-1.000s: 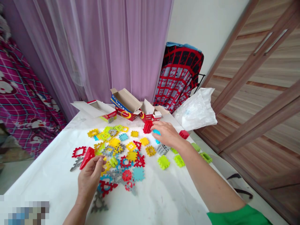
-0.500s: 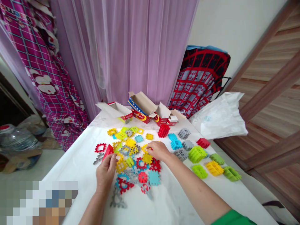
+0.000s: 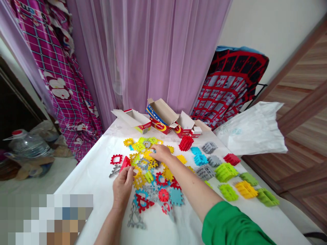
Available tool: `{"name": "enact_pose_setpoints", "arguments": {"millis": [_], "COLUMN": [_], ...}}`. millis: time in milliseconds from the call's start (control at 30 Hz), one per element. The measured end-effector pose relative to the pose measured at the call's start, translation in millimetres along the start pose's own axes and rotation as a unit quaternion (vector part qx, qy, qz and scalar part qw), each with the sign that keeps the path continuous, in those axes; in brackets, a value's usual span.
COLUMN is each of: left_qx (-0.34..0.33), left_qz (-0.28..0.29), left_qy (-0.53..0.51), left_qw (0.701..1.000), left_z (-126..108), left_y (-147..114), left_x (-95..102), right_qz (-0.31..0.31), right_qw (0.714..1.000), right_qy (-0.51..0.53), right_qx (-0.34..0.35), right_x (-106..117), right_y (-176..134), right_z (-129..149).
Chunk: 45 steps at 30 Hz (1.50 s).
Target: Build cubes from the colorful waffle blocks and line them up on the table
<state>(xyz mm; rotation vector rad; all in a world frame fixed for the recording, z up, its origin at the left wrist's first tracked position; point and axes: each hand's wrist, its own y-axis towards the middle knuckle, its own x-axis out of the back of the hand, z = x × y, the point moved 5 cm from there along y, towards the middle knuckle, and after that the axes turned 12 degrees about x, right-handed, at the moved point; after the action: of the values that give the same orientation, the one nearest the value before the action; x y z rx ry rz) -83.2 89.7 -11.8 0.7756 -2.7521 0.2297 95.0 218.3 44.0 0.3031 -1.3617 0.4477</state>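
Observation:
Flat plastic building tiles [image 3: 150, 177] in yellow, red, blue, grey and green lie scattered in the middle of a white-covered table [image 3: 84, 177]. My left hand [image 3: 123, 185] holds a red folded tile piece [image 3: 125, 163] near the pile's left edge. My right hand [image 3: 159, 153] reaches across into the far part of the pile, fingertips down on the yellow and grey tiles there; whether it grips one I cannot tell. Assembled cubes stand to the right: a red one [image 3: 186, 143], blue ones [image 3: 199, 158], grey ones [image 3: 209, 148] and green ones [image 3: 224, 172].
Opened cardboard boxes [image 3: 159, 117] stand at the table's far edge before a purple curtain [image 3: 153, 51]. A white plastic bag [image 3: 251, 131] lies at the right, a red-and-black patterned cloth [image 3: 230, 85] behind it. A water bottle [image 3: 27, 144] sits on the floor, left.
My right hand has come back from the cubes at the far right and moved left into the tile pile. My view has turned left. The left hand keeps the red piece.

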Motion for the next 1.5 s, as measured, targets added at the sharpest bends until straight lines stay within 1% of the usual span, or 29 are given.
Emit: {"name": "enact_pose_setpoints", "arguments": {"millis": [100, 233, 333, 400, 467, 533, 633, 733, 800, 867, 967, 1100, 1267, 1400, 1500], "left_qx": [-0.003, 0.007, 0.019, 0.027, 0.029, 0.027, 0.027, 0.030, 0.028, 0.025, 0.024, 0.018, 0.002, -0.002, 0.000], "left_qz": [0.003, 0.008, 0.015, 0.014, 0.013, 0.013, 0.016, 0.016, 0.014, 0.013, 0.013, 0.011, -0.001, -0.004, -0.001], "left_qy": [0.009, 0.022, 0.017, 0.009, 0.006, 0.010, 0.011, 0.010, 0.013, 0.014, 0.015, 0.019, 0.040, 0.055, 0.055], "left_qw": [1.000, 1.000, 1.000, 0.999, 0.999, 0.999, 0.999, 0.999, 0.999, 1.000, 1.000, 1.000, 0.999, 0.998, 0.998], "left_z": [1.0, 0.6, -1.4, -2.2, -2.1, -1.3, -0.3, -0.7, -1.5, -2.2, -2.7, -3.5, -2.4, -1.9, -2.3], "left_y": [0.2, 0.4, 0.3, 0.3, 0.4, 0.7, 1.2, 1.4, 1.4, 1.1, 0.7, 0.6, 1.3, 1.3, 1.6], "left_x": [0.0, 0.2, 0.2, 0.5, 0.7, 0.3, -0.7, -0.9, -0.4, 0.0, 0.5, 0.6, 1.5, 2.8, 2.2], "right_qz": [0.013, 0.025, 0.019, 0.010, -0.002, -0.022, -0.056, -0.072, -0.065, -0.045, -0.018, 0.010, 0.061, 0.076, 0.076], "right_qw": [1.000, 0.999, 0.999, 0.999, 0.999, 0.999, 0.994, 0.983, 0.978, 0.978, 0.981, 0.981, 0.983, 0.980, 0.977], "right_qy": [-0.008, -0.006, 0.010, 0.026, 0.036, 0.028, -0.027, -0.088, -0.110, -0.115, -0.109, -0.103, -0.078, -0.069, -0.065], "right_qx": [-0.007, -0.024, -0.031, -0.032, -0.029, -0.035, -0.087, -0.146, -0.165, -0.167, -0.162, -0.164, -0.154, -0.173, -0.186], "right_x": [-4.6, -8.2, -6.0, 0.1, 11.1, 26.4, 50.3, 61.8, 59.6, 53.2, 48.0, 50.9, 39.8, 26.2, 19.9], "right_y": [9.6, 16.2, 16.7, 13.5, 5.6, -7.7, -35.5, -62.7, -75.5, -83.2, -89.2, -90.8, -83.6, -76.5, -72.1], "right_z": [11.0, 17.2, 16.6, 11.3, -0.2, -19.1, -57.5, -91.6, -106.4, -116.2, -127.0, -137.7, -131.3, -121.0, -117.2]}}
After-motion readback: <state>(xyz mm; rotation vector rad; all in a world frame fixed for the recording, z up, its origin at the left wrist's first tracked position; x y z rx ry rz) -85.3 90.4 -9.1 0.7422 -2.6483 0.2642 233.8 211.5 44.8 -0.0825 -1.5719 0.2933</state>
